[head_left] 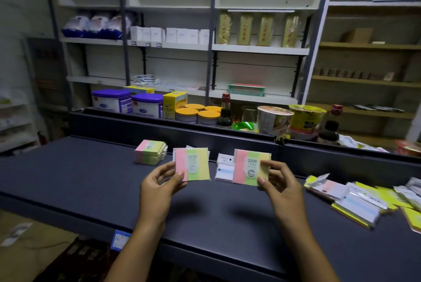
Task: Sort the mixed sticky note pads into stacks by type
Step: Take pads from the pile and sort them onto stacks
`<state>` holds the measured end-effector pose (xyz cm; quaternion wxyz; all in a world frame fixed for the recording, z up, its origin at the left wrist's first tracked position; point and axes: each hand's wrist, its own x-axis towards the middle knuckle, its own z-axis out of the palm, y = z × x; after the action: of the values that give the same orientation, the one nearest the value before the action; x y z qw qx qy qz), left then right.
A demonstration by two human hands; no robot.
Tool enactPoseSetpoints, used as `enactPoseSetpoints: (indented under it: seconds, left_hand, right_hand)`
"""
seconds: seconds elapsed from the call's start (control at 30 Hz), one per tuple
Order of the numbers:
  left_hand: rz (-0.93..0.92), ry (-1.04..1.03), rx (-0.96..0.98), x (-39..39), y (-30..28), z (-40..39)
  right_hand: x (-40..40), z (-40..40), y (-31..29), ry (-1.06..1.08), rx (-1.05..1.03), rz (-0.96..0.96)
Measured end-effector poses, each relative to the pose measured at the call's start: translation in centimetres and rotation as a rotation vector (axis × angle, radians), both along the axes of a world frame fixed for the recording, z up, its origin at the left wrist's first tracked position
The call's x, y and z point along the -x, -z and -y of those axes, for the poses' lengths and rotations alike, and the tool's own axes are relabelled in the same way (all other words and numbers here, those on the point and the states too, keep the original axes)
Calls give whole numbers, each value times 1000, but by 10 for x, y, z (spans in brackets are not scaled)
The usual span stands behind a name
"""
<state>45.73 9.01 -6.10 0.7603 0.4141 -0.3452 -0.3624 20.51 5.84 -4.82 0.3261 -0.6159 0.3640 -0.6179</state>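
Left hand [159,181] grip pinching a striped pad [192,164] above the dark worktop [91,179], right hand [279,180] grip pinching a matching pad [248,166], half hiding white pads [224,169] behind, striped stack [150,152] far left, mixed pile [364,197] blurred, cut off right

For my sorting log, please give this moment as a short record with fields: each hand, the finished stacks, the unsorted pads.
left hand: grip on a tri-colour pad marked 2209
right hand: grip on a second tri-colour pad, same marking
sorted stack: tri-colour pads, far left on the dark counter
white-blue pads: lying between the two held pads
unsorted pile: mixed pads, right side
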Motion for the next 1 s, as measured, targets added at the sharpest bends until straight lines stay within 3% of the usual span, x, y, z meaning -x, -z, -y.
enactPoseSetpoints:
  seconds: [0.3, 0.57, 1.0]
  left_hand:
    - [8, -112, 27, -56, -16, 29]
    - [126, -147, 0, -133, -28, 68]
    - [344, -1, -148, -215, -13, 154]
  right_hand:
    - [-70, 50, -31, -127, 38, -31]
    - [-146, 75, -43, -150, 37, -59]
    - [-243, 102, -39, -35, 13, -88]
